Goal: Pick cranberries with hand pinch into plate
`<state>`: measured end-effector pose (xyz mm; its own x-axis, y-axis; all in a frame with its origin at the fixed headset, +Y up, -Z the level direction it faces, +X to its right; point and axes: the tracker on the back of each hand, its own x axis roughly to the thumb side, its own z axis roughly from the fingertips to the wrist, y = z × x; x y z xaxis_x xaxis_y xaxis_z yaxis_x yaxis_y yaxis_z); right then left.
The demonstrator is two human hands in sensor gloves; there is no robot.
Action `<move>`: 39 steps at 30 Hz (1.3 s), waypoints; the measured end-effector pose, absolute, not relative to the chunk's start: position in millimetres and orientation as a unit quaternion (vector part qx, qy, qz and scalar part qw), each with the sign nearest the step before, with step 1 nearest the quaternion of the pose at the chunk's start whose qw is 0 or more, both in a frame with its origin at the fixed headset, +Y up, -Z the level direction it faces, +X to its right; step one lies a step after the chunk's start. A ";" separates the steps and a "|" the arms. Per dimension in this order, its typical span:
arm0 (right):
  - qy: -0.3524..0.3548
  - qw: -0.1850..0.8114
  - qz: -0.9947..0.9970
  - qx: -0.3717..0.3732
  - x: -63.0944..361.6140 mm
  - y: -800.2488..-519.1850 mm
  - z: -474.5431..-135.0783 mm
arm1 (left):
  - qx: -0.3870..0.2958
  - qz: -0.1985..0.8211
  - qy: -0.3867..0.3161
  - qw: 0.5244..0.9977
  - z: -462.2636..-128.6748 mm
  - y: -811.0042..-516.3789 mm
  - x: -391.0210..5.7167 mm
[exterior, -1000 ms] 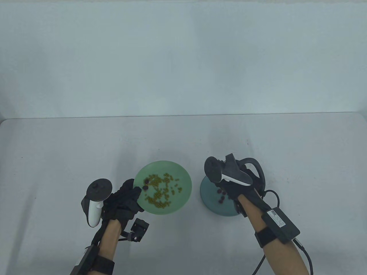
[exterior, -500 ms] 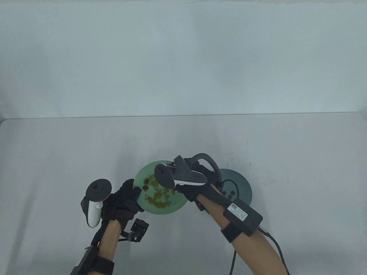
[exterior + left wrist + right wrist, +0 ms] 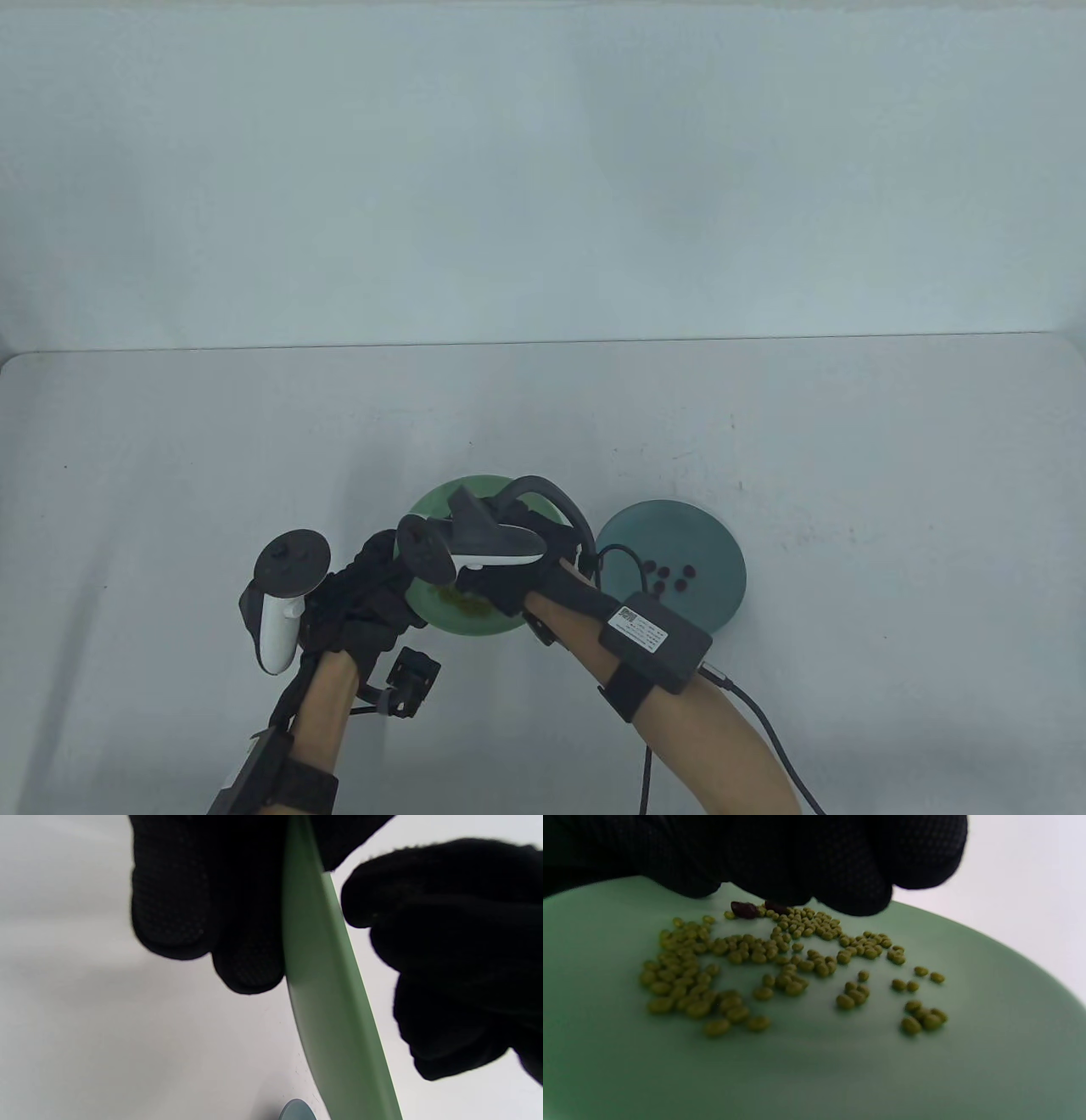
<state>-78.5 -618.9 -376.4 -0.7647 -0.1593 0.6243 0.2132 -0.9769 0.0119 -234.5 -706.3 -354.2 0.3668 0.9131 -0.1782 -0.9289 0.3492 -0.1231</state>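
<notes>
A green plate [image 3: 437, 503] holds many green beans [image 3: 746, 955] and two dark cranberries [image 3: 744, 909] near its left side. My left hand [image 3: 399, 567] grips the plate's left rim [image 3: 314, 963], which is tilted and seen edge-on in the left wrist view. My right hand [image 3: 450, 586] is over the green plate, its fingertips [image 3: 857, 895] just above the two cranberries and holding nothing I can see. A blue plate [image 3: 679, 526] to the right holds several cranberries [image 3: 670, 580].
The grey table [image 3: 848, 441] ends at a pale wall behind. My right forearm with its black box [image 3: 653, 641] and cable crosses the blue plate's near left edge. A small black device [image 3: 411, 675] hangs by my left wrist.
My right hand has moved left from the blue plate to over the green plate, uncovering the cranberries on the blue plate. My left hand has kept its grip on the rim.
</notes>
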 end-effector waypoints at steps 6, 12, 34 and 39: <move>-0.055 0.107 -0.937 -0.329 -80.9 -625.6 -378.5 | -0.101 0.563 0.037 0.820 -354.6 -706.1 -234.5; -0.070 0.100 -0.935 -0.333 -75.6 -620.3 -377.6 | -0.100 0.564 0.040 0.819 -354.3 -706.1 -235.6; -0.031 0.119 -0.940 -0.319 -84.5 -623.6 -378.7 | -0.103 0.564 0.036 0.819 -354.6 -705.6 -234.6; -0.030 0.128 -0.938 -0.320 -86.0 -624.6 -377.8 | -0.101 0.563 0.035 0.819 -354.8 -705.2 -235.2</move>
